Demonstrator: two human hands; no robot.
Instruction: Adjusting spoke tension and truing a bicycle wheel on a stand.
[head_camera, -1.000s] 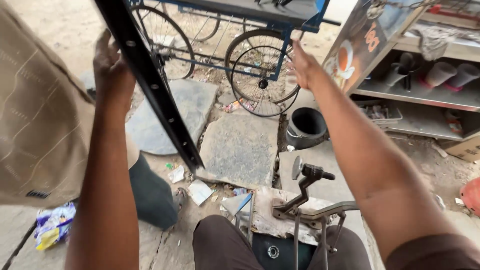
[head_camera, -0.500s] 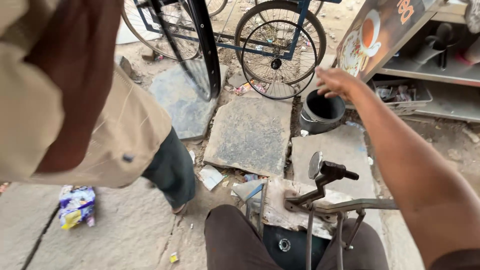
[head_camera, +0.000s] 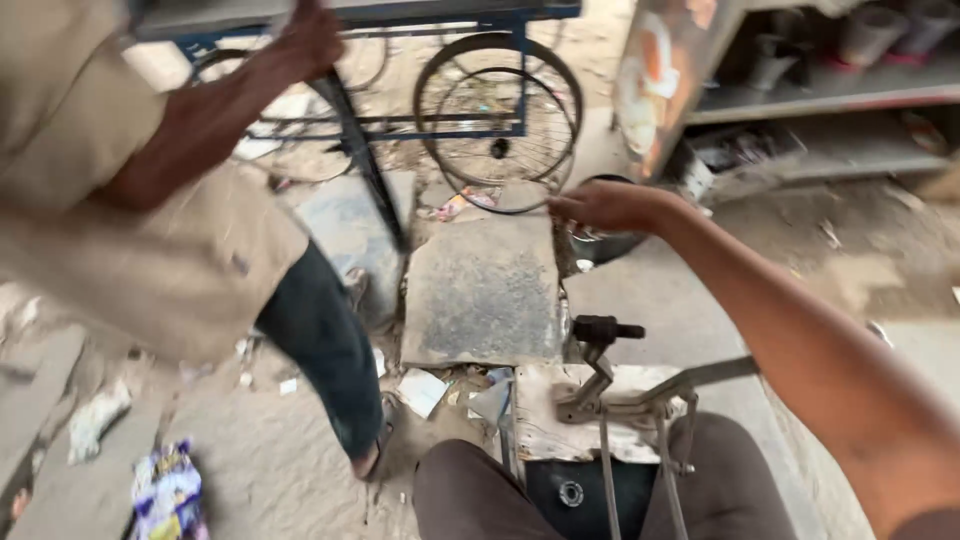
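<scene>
Head view — right hand (head_camera: 605, 205) hovers, fingers loosely apart, over a round black bucket (head_camera: 600, 245) — contents hidden, left hand unseen.

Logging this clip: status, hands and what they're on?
Right hand open, empty, by dark bucket. Left hand out of view. Another person's hand grips black tyre, close on left.

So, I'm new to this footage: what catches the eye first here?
The right hand stretches out open at centre frame, by the far corner of a grey stone slab. At left, a person in a beige shirt holds a black tyre, with a spoked cart wheel behind.
</scene>
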